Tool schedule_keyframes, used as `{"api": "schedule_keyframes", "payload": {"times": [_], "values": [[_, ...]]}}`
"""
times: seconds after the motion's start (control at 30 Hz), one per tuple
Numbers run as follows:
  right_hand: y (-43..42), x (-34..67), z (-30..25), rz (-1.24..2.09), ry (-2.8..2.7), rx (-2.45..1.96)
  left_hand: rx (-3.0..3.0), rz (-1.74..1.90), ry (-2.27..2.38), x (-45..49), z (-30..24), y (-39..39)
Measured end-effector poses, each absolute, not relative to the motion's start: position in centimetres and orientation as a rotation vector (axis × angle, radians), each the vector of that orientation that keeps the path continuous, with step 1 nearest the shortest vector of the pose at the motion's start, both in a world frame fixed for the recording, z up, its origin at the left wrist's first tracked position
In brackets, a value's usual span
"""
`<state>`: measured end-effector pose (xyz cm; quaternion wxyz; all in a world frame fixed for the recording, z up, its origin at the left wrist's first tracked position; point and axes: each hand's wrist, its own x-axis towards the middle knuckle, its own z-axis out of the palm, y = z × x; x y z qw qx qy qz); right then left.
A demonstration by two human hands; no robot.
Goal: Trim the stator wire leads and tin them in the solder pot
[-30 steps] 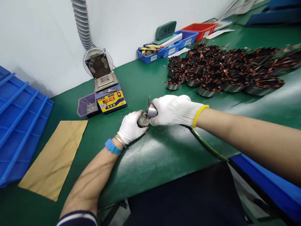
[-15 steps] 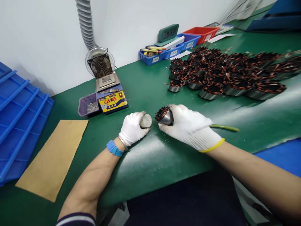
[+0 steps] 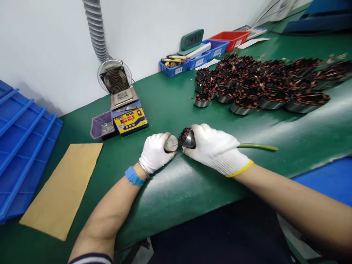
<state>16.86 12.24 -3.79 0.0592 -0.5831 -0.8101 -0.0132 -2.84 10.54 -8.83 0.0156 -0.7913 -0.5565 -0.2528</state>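
Observation:
My left hand (image 3: pixel 155 152), in a white glove, is closed around a small round whitish container (image 3: pixel 171 143), its round face turned toward the right. Facing it, my gloved right hand (image 3: pixel 213 146) grips a motor stator (image 3: pixel 187 138), a steel ring with copper windings, tipped on its side. The stator's wire ends point left and reach the container's face; whether they dip into it is too small to tell. A green tube or handle (image 3: pixel 258 146) sticks out from behind my right wrist and lies along the table.
Many more wound stators (image 3: pixel 244 105) stand grouped at the right. A yellow-and-blue solder pot (image 3: pixel 129 119) with a fan, a purple tray (image 3: pixel 103 125), brown cardboard (image 3: pixel 63 187), a blue crate (image 3: pixel 24 146) and blue bins (image 3: pixel 174 69) lie around the green table (image 3: pixel 165 106).
My right hand has brought the stator left, so its wires now meet the container. My left hand stays nearly still. The whole view has shifted slightly.

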Motion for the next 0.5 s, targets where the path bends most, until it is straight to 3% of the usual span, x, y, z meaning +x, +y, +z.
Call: {"api": "schedule_keyframes", "payload": {"times": [0.13, 0.23, 0.43, 0.5], "values": [[12.3, 17.1, -3.5, 0.028, -2.376, -1.744, -2.448, -0.753, -1.771, -2.8, -8.8, 10.6], [12.5, 18.4, -2.8, 0.263, -2.123, -1.754, -2.454, -0.735, -1.795, -2.7, -8.7, 10.6], [12.3, 21.7, -3.0, 1.408, -1.746, -1.263, -2.499, -0.700, -1.822, -2.8, -8.4, 10.6], [11.7, 21.7, -3.6, 1.650, -1.584, -1.172, -2.505, -0.695, -1.817, -2.8, -8.5, 10.6]]}}
